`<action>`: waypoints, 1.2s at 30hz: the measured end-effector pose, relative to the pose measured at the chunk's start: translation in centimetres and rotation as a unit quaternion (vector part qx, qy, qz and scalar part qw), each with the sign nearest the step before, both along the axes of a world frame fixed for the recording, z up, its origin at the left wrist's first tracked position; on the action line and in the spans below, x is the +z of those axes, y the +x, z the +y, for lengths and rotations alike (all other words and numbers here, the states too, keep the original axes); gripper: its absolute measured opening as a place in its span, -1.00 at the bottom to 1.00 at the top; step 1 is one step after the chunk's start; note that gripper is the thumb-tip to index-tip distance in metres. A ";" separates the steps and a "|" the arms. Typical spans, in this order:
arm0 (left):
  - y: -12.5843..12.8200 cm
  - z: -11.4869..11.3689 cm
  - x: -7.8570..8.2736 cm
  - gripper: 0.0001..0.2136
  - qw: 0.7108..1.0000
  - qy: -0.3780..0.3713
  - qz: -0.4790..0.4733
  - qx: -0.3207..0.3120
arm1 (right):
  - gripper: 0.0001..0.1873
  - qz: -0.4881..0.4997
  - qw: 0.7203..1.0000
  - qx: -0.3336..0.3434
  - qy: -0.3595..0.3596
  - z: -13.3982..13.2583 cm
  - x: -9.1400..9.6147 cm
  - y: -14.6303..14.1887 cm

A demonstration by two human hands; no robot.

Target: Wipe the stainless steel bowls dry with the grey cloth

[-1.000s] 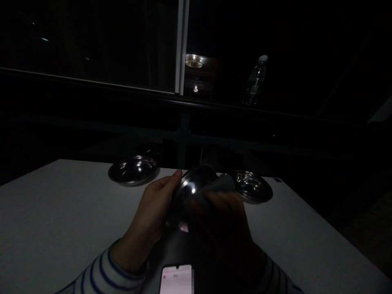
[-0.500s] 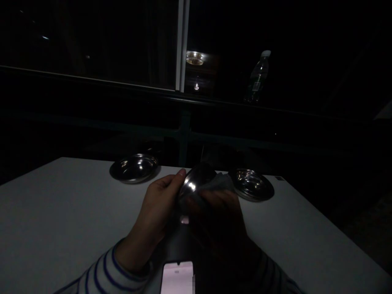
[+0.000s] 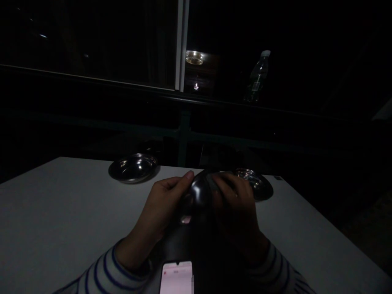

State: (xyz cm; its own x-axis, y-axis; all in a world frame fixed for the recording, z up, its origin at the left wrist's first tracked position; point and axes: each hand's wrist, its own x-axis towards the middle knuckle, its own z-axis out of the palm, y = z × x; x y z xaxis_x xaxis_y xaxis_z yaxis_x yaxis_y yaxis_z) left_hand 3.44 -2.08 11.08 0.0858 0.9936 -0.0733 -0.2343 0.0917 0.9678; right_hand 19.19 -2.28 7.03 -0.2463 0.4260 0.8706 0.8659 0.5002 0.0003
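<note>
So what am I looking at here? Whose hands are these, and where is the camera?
No machine here: a person wears a camera on the head, looking down at their own hands. The left hand and right hand both grip a shiny held dish above a white table. Two more metal dishes lie on it: the left dish and, partly behind the right hand, the right dish. A lit phone lies nearest the person. A water bottle stands far behind in the dark.

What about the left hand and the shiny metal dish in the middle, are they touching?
Touching. The head view shows the left hand gripping the metal dish, with its thumb lying across the dish's rim and no gap between them.
</note>
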 end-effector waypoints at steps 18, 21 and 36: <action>-0.6 0.4 -0.2 -0.70 0.999 0.036 0.012 -0.028 | -0.64 -0.094 0.994 0.062 0.012 -0.3 0.4 0.1; -0.6 0.3 -0.2 -0.74 0.998 0.039 0.014 -0.044 | -0.67 -0.070 0.997 0.042 0.011 -0.3 0.5 0.1; 0.1 0.0 0.0 -0.73 0.999 0.023 0.021 -0.024 | -0.74 0.017 0.999 0.012 -0.031 0.6 0.3 0.7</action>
